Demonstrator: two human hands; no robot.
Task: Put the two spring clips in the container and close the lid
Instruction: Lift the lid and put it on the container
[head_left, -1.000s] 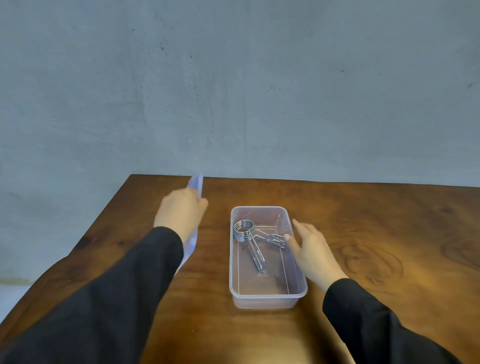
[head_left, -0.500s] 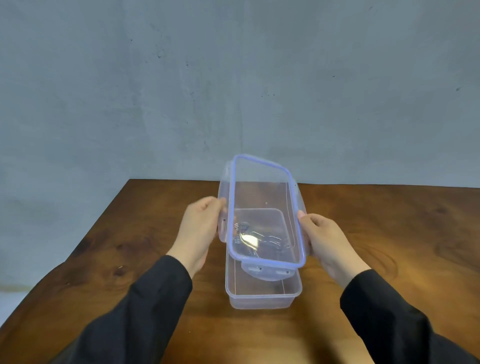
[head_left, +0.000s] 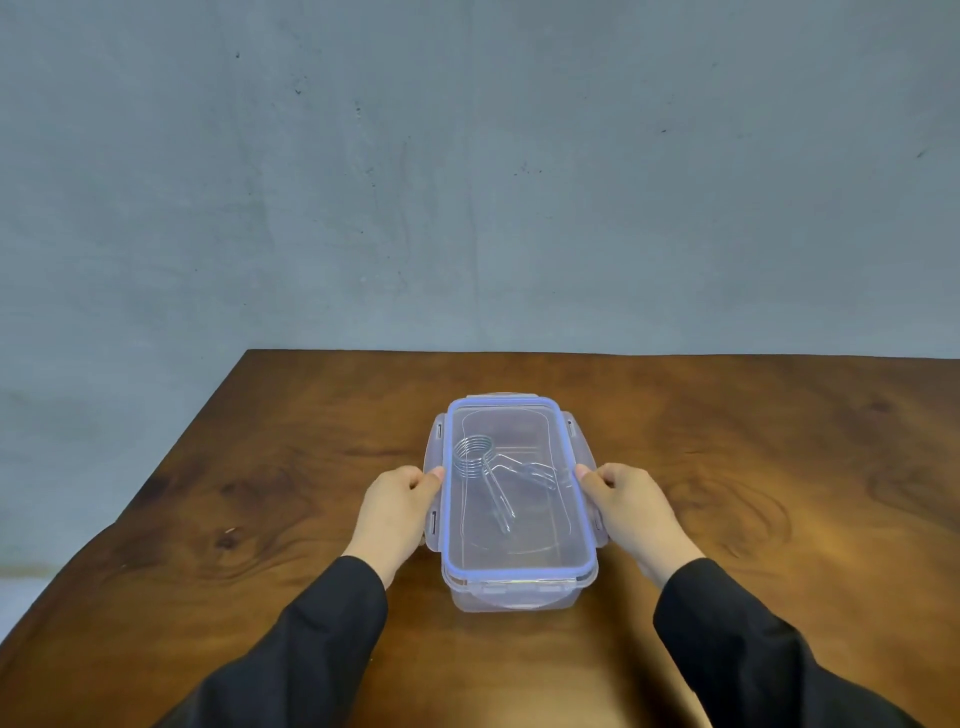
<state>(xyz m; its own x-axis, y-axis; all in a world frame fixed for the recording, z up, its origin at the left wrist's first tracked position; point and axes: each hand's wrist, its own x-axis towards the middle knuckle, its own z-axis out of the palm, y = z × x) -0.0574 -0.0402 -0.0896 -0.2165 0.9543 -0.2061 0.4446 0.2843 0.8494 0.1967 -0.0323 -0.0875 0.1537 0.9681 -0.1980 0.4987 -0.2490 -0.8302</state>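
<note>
Two black sleeves (head_left: 322, 639) reach in over the wooden desk (head_left: 208, 519). The left hand (head_left: 395, 512) and right hand (head_left: 631, 512) each press one long side of the lid (head_left: 519, 551), fingers (head_left: 589, 474) curled on its side flaps. The lid sits flat on the clear container (head_left: 511, 600). Through it, both spring clips (head_left: 485, 467) lie inside, toward the far left. Behind stands a grey wall (head_left: 467, 182).

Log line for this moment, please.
lid on container | spring clips inside | left hand, right hand at side latches | latches unsnapped
</note>
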